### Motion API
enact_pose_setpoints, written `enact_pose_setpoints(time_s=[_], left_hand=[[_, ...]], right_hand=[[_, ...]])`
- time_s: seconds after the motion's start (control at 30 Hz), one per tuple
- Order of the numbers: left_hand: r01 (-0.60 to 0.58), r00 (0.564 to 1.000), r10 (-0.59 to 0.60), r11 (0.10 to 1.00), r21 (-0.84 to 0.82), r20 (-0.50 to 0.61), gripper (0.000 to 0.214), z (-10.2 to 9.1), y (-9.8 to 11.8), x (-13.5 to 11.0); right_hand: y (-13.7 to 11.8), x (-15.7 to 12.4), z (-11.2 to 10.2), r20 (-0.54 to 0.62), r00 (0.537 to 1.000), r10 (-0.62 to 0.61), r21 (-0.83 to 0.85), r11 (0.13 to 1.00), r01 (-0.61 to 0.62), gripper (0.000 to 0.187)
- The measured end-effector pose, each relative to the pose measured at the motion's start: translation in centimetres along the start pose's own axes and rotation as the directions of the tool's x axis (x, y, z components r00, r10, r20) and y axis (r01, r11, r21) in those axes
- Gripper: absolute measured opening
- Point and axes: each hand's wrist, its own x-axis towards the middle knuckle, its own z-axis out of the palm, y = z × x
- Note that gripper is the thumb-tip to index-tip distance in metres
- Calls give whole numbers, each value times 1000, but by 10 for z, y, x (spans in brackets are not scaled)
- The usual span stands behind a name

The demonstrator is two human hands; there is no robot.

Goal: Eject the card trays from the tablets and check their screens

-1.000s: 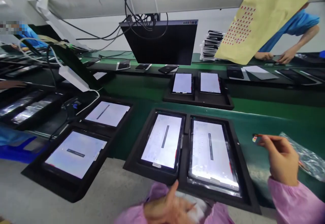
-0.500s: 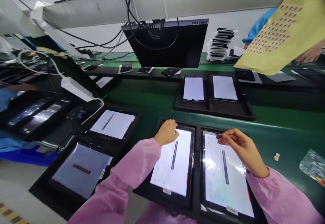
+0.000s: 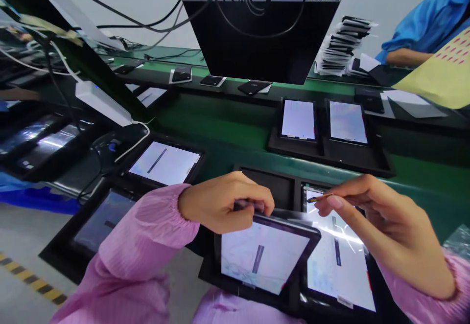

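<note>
My left hand (image 3: 224,200) grips the far edge of a lit tablet (image 3: 261,254) and holds it tilted up out of the left slot of a black tray (image 3: 272,184). My right hand (image 3: 378,221) pinches a thin stick-like tool (image 3: 320,197) just right of that tablet's raised corner. A second lit tablet (image 3: 337,260) lies flat in the tray's right slot, under my right hand. Both sleeves are pink.
Another two-tablet tray (image 3: 325,140) rides the green belt (image 3: 227,130) farther off. A tray with two tablets (image 3: 163,162) sits at the left beside a white adapter (image 3: 103,103). A black monitor (image 3: 262,35) hangs above. A person in blue (image 3: 422,25) stands at far right near stacked devices (image 3: 340,45).
My left hand has taken hold of the left tablet and lifted its far edge out of the tray. My right hand with the tool stayed near the top of the right tablet. The view dropped closer.
</note>
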Motion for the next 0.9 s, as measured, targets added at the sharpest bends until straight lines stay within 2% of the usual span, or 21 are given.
enact_pose_setpoints(time_s=[0.27, 0.37, 0.5, 0.57, 0.67, 0.73, 0.8, 0.9], left_hand=[[-141, 990, 140, 989, 42, 23, 30, 6, 3, -5], [-134, 990, 129, 987, 86, 53, 26, 8, 3, -2], [-104, 987, 93, 991, 86, 132, 9, 10, -1, 11], [-110, 987, 102, 993, 54, 127, 14, 10, -4, 19], [-102, 993, 104, 994, -34, 58, 24, 8, -10, 23], [-39, 999, 40, 992, -119, 5, 25, 6, -13, 21], [68, 995, -82, 978, -200, -64, 21, 6, -13, 13], [208, 931, -282, 931, -300, -230, 16, 10, -13, 0]], right_hand=[[-25, -9, 11, 15, 997, -77, -199, 977, 78, 5], [-34, -11, 14, 79, 993, -93, -246, 963, 110, 4], [-42, -9, 18, 144, 987, -66, -272, 957, 104, 3], [-42, -8, 19, 163, 986, -44, -273, 958, 88, 4], [-40, -4, 21, 182, 983, -16, -267, 962, 65, 5], [-38, 1, 23, 193, 981, -2, -255, 965, 52, 6], [-37, 7, 29, 217, 976, 10, -223, 974, 40, 6], [-36, 19, 41, 298, 954, 29, -150, 988, 17, 10]])
